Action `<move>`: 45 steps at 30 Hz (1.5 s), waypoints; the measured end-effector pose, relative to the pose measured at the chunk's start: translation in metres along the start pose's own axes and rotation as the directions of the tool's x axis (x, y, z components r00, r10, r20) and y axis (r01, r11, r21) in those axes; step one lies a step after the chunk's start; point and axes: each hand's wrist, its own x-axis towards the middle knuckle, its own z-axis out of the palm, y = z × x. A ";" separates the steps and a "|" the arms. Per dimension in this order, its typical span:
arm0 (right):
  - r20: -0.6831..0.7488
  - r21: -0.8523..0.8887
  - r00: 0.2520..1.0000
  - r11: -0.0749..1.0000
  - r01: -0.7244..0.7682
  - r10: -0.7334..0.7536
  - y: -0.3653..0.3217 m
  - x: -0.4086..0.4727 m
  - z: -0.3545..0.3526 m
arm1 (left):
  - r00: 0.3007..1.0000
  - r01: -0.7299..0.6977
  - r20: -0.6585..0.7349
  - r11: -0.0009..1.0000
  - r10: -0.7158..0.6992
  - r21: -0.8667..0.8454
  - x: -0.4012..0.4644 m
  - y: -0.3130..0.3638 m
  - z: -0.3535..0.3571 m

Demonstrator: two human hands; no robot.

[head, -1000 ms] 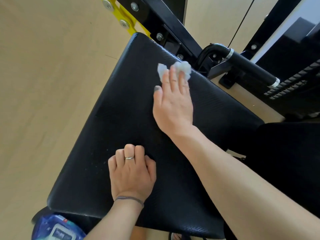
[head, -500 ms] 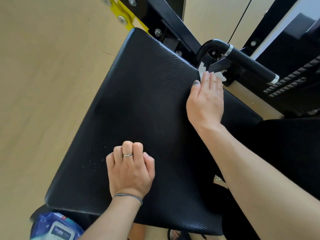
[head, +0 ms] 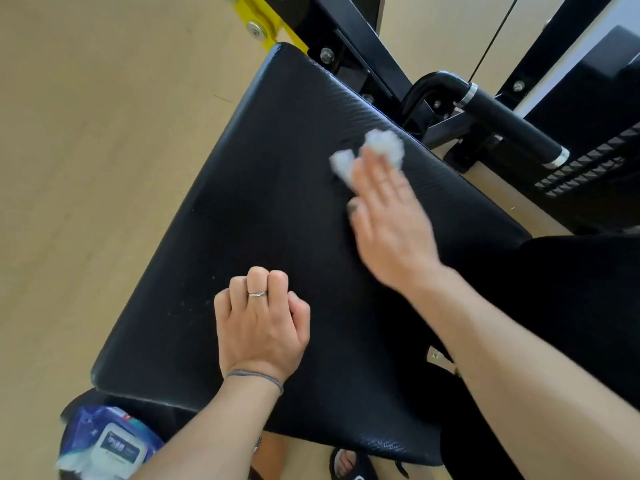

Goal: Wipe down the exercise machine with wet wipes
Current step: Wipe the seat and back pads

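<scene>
The exercise machine's black padded seat (head: 263,188) fills the middle of the view. My right hand (head: 388,216) lies flat on its far right part, pressing a crumpled white wet wipe (head: 377,152) under the fingertips; the hand is motion-blurred. My left hand (head: 263,320) rests as a loose fist on the near part of the pad, a ring on one finger, holding nothing. A blue pack of wet wipes (head: 107,441) sits below the seat's near left corner.
Black frame bars with a yellow bracket (head: 266,29) rise behind the seat. A black grip handle (head: 502,123) with silver collars sticks out at the right. Tan floor (head: 86,168) lies to the left. A sandalled foot (head: 349,462) shows under the seat's front edge.
My right hand slid the wipe right to the pad's edge by the handle, then back left onto the pad's far part. My left hand has stayed in place.
</scene>
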 end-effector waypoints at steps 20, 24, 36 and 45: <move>0.105 0.115 0.986 0.986 0.117 -0.129 -0.120 -0.045 0.020 | 0.776 0.629 0.083 0.758 -0.625 -0.170 -0.090 -0.064 -0.047; 0.223 0.119 0.768 0.799 0.589 -0.600 -0.156 -0.122 0.041 | 0.826 0.563 0.133 0.815 -0.548 -0.136 -0.107 -0.078 -0.046; 0.192 0.129 0.841 0.863 0.489 -0.505 -0.198 -0.080 0.036 | 0.850 0.518 0.176 0.847 -0.496 -0.120 -0.113 -0.090 -0.038; 0.172 0.049 0.952 0.967 0.248 -0.253 -0.166 0.006 0.014 | 0.830 0.542 0.217 0.835 -0.514 -0.092 -0.108 -0.085 -0.038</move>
